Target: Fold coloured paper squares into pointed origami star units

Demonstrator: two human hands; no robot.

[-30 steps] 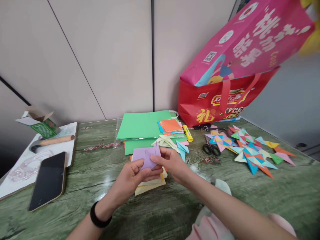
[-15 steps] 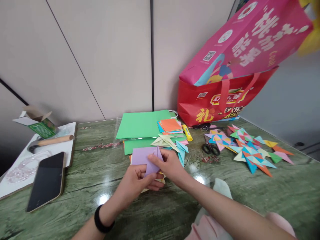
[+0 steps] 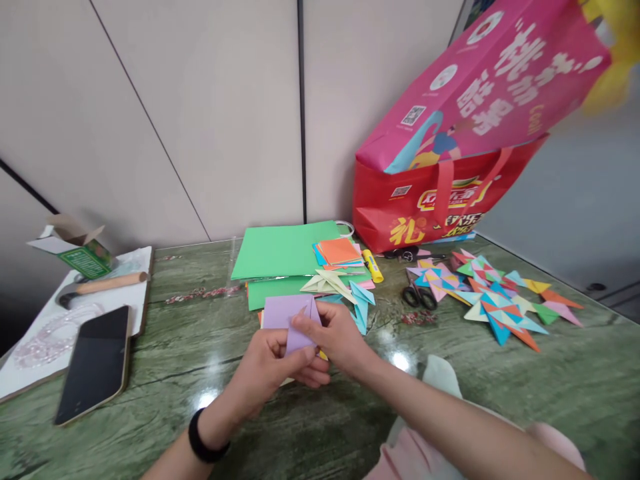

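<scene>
A sheet of purple origami paper (image 3: pixel 284 311), partly folded, is held between both hands above the near edge of the paper pile. My left hand (image 3: pixel 273 363) grips its lower edge, thumb on top and fingers beneath. On the right side, my right hand (image 3: pixel 337 337) pinches the paper, its thumb pressing on the folded flap. Right behind the hands lie pale green folded pieces (image 3: pixel 327 285) and blue folded pieces (image 3: pixel 361 305). Green paper sheets (image 3: pixel 285 250) are stacked farther back, with small orange squares (image 3: pixel 340 251) on top.
Folded paper stars (image 3: pixel 500 307) lie at the right, near black scissors (image 3: pixel 419 297) and a yellow glue stick (image 3: pixel 373 265). Behind stand a red bag (image 3: pixel 380 207) and a pink bag (image 3: pixel 450 107). To the left are a phone (image 3: pixel 94 363), a hammer-like tool (image 3: pixel 107 283) and a small green box (image 3: pixel 85 257).
The purple paper's right flap now lies flatter and its pointed corner no longer sticks out to the right. My right thumb has shifted slightly left; the view has turned a little.
</scene>
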